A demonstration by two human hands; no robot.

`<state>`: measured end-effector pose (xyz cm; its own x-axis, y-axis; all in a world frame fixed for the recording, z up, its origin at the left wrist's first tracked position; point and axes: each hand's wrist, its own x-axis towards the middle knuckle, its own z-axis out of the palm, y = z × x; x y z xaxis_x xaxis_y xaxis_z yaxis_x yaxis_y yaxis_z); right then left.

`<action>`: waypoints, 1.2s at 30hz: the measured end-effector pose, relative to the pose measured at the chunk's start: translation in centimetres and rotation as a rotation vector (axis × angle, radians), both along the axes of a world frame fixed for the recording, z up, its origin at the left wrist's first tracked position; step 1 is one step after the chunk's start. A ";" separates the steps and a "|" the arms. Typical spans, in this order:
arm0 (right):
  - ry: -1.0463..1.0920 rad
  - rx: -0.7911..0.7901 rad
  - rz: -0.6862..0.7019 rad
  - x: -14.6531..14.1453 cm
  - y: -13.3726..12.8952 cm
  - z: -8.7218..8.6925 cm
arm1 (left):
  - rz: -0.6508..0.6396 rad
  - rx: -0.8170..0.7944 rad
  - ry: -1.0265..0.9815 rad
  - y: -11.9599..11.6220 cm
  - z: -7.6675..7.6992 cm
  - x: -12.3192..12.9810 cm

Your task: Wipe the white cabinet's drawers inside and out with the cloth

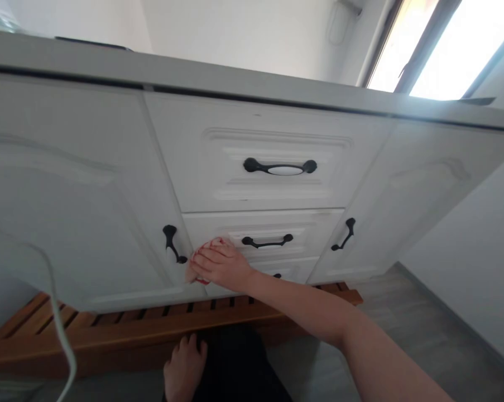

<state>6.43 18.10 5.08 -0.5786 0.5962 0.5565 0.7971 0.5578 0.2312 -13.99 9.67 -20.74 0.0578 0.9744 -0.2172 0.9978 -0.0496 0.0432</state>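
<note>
My right hand (222,268) presses a pink and red cloth (195,271) against the white cabinet front. The cloth is bunched under the fingers, at the left edge of the middle drawer (306,220) and over the seam with the left door (109,223). Just left of the hand is the black door handle (173,244); to its right is the middle drawer's black handle (267,241). My right forearm hides part of the lowest drawer. Low in the view, my left hand (185,365) rests by my dark-clothed leg, its fingers slightly apart and holding nothing.
A slatted wooden bench (130,329) runs along the cabinet's foot. At the left, a pale cable (59,324) hangs in front. The top drawer has a black and white handle (281,167). A bright window (436,50) lies at the upper right.
</note>
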 end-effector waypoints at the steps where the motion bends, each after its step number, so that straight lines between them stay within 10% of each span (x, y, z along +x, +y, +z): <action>1: -0.016 -0.005 0.018 0.9 -0.4 -0.6 | 0.000 -0.004 0.001 0.0 0.0 -0.1; 8: -0.197 0.167 0.077 12.4 -4.0 -2.8 | 0.003 -0.009 0.003 -0.5 0.1 -0.9; 15: -0.234 0.090 -0.250 23.7 -10.4 -3.1 | -0.011 -0.003 0.027 -0.7 -0.2 -0.8; 21: -0.052 -0.022 -0.542 26.8 -14.2 -7.9 | -0.217 0.347 0.050 -1.9 -0.8 1.7; 25: 0.196 -0.172 -0.788 25.9 -17.8 -12.5 | -0.416 0.477 -0.198 -2.2 2.9 7.0; 31: 0.418 -0.361 -0.767 24.7 -26.0 -21.1 | -0.569 0.296 -0.449 0.9 11.6 14.3; 36: 0.756 -0.309 -0.547 24.3 -29.3 -25.0 | -0.579 0.207 -0.486 2.4 13.3 16.4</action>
<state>30.77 -11.20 -19.88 0.2651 0.8576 0.4407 0.8410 0.0179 -0.5407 2.39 12.10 -7.41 0.6113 0.7779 0.1453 0.6822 -0.6111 0.4014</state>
